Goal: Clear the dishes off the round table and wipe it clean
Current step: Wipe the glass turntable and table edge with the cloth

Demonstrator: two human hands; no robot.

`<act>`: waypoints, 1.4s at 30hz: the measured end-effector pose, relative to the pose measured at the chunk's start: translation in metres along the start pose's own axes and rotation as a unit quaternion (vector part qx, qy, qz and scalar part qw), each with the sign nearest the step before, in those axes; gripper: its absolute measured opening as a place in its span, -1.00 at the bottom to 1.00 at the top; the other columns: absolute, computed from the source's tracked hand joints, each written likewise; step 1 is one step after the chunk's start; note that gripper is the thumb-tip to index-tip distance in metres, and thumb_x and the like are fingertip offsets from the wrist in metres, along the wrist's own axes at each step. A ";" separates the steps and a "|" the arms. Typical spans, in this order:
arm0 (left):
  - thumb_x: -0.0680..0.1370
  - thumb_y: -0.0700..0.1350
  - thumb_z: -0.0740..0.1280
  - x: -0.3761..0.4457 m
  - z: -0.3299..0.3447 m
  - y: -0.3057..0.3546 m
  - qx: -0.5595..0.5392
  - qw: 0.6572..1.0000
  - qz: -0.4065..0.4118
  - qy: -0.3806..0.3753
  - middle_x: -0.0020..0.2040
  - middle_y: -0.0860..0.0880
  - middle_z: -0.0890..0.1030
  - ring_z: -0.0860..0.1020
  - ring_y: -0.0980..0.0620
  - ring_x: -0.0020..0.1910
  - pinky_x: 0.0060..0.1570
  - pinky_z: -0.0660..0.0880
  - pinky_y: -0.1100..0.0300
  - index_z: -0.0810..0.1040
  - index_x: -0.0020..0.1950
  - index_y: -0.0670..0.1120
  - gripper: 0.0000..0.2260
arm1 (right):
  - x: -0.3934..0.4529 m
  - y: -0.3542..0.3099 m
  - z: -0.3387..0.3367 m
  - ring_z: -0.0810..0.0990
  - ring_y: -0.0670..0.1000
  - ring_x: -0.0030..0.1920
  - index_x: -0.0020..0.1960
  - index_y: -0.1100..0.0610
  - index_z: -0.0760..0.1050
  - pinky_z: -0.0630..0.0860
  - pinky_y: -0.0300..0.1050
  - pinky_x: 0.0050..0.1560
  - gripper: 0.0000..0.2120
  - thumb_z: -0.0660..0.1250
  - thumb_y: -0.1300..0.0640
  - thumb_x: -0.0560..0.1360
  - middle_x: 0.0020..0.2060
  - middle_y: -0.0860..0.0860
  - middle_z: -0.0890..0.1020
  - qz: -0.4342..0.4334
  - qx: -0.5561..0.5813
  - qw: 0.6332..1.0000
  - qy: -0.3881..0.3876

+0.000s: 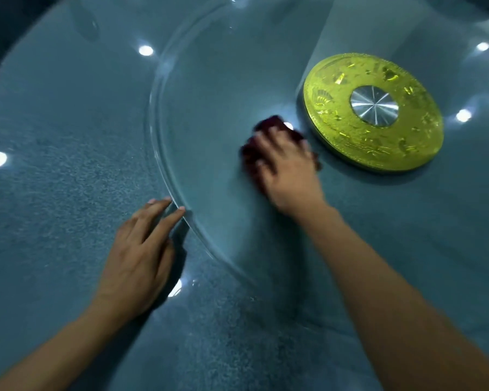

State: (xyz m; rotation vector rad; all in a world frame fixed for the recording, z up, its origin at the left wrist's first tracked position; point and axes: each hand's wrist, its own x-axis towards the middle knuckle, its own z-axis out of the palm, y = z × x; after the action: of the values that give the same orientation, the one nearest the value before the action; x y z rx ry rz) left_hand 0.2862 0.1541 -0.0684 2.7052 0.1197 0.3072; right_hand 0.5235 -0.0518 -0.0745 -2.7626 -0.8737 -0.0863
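**Wiping glass turntable, cloth under right hand**

Pressing flat: right hand (287,165), fingers spread over a dark red cloth (254,153), palm down; blurred, so no firmer detail of the grip. Cloth lies on the clear glass turntable (209,94), just beside the yellow-green hub disc (336,122), apart from it. Hub disc has a silver metal centre (374,105). Left hand (141,249): fingers straight and together, tips touching the turntable's rim, holding nothing. Table (54,165): blue-grey speckled top, under and around the turntable. Bright round light reflections (146,50) dot the surface.
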 end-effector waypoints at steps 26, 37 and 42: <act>0.52 -0.10 0.31 -0.040 0.018 0.051 -0.021 0.990 0.134 -0.031 0.37 -0.17 0.52 0.46 -0.21 0.38 0.35 0.37 -0.14 0.53 0.45 -0.03 -0.53 | 0.013 0.112 -0.039 0.01 0.09 0.61 0.64 -0.01 0.02 -0.13 0.25 0.57 -0.42 -0.04 -0.14 0.66 0.62 0.10 0.06 0.314 -0.031 0.949 -0.012; 0.59 -0.11 0.15 -0.003 -0.006 -0.001 -0.007 0.999 -0.045 0.019 0.48 -0.17 0.40 0.41 -0.17 0.42 0.41 0.31 -0.03 0.44 0.45 -0.20 -0.56 | -0.034 -0.098 0.009 0.14 -0.02 0.59 0.60 -0.07 0.18 -0.03 0.13 0.58 -0.45 0.07 -0.14 0.63 0.59 -0.02 0.22 -0.179 0.009 0.982 -0.050; 0.60 -0.09 0.14 -0.004 0.001 0.002 -0.003 1.000 -0.019 -0.010 0.43 -0.17 0.49 0.37 -0.12 0.49 0.43 0.33 -0.08 0.49 0.41 -0.19 -0.58 | -0.018 0.026 -0.007 0.22 0.10 0.56 0.59 -0.05 0.22 0.05 0.23 0.54 -0.42 -0.01 -0.16 0.59 0.56 0.08 0.27 0.062 -0.031 0.998 0.011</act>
State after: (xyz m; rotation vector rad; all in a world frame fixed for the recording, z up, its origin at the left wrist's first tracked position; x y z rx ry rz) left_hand 0.2822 0.1517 -0.0690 2.6952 0.1633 0.2679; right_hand 0.5240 -0.0847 -0.0754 -2.8605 -0.7029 -0.1232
